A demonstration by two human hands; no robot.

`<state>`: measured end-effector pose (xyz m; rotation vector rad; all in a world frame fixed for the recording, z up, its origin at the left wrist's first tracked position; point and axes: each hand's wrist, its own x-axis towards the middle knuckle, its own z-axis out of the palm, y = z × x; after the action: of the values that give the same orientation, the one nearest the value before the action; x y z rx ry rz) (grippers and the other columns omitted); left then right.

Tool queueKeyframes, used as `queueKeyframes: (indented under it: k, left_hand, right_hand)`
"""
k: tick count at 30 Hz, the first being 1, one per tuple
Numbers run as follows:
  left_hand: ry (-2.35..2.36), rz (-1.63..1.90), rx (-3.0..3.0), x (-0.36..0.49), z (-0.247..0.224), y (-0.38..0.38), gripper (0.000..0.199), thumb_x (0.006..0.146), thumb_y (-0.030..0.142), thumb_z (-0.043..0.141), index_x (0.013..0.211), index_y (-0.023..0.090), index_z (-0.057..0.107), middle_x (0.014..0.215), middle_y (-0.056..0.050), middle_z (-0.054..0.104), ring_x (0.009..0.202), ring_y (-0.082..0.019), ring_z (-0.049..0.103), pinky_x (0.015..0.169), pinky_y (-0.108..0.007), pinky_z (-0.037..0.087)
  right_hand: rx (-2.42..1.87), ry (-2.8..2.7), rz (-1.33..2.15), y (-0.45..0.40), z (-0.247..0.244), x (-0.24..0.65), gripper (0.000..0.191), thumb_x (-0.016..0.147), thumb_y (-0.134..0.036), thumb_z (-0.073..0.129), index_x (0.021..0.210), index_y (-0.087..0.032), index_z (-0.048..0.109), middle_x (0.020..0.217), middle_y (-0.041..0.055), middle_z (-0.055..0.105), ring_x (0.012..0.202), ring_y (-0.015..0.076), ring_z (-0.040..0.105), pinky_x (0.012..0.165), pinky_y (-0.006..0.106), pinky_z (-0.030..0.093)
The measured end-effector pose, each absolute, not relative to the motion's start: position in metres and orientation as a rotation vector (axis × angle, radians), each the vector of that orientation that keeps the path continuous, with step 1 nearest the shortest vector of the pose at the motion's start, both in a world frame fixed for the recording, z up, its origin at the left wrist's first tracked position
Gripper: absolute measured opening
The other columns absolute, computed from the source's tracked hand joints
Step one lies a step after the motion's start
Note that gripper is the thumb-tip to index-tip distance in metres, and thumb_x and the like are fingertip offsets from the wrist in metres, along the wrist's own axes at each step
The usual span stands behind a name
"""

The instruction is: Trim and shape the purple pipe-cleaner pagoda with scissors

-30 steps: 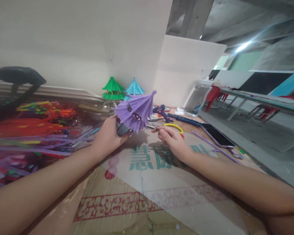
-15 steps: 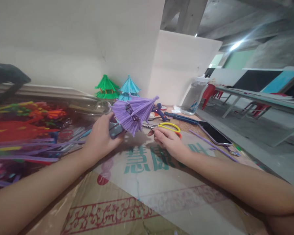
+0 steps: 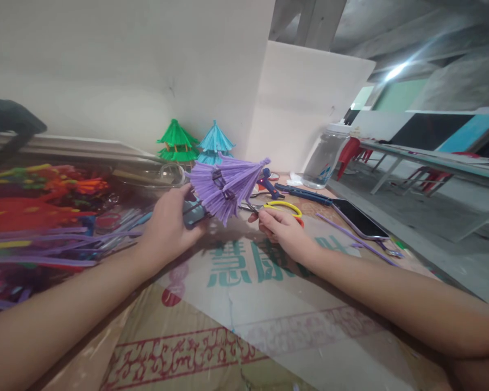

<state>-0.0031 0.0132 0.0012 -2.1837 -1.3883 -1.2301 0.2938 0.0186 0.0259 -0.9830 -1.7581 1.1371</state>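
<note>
A purple two-tiered, umbrella-like craft [image 3: 232, 184] lies tilted in the air above the table, its pointed tip toward the right. My left hand [image 3: 169, 220] is at its left, fingers wrapped round its base side, partly hidden behind it. My right hand [image 3: 279, 225] is pinched on a thin dark stick-like thing at the craft's lower right; its far end is hard to make out. Just behind my right hand are yellow-handled scissors [image 3: 285, 206]. A green tiered craft [image 3: 176, 142] and a light blue one [image 3: 215, 142] stand upright against the wall.
Colourful fuzzy stems [image 3: 44, 239] are heaped at the left. Behind lie a glue gun [image 3: 269, 183] and a dark blue tool [image 3: 305, 194]. A phone [image 3: 361, 218], a purple stem [image 3: 352, 237] and a clear bottle [image 3: 326, 157] are at the right.
The purple craft has shifted slightly to the right and turned a little. My right hand has moved slightly right with it; my left hand keeps its hold.
</note>
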Motion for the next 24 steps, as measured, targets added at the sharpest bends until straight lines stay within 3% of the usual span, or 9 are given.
queueKeyframes:
  k: [24]
  left_hand:
    - [-1.428,-1.208,-2.209,-0.0004,0.0072,0.0109,0.078,0.086,0.042,0.077,0.157,0.021,0.049,0.131,-0.016,0.072,0.128,-0.043,0.071,0.112,-0.062,0.059]
  right_hand:
    - [-0.978,-1.769,1.097,0.0211,0.0249,0.2957,0.062,0.094,-0.081,0.069,0.094,-0.02,0.077,0.065,-0.0062,0.037,0.058,0.0133,0.03,0.053,0.03,0.022]
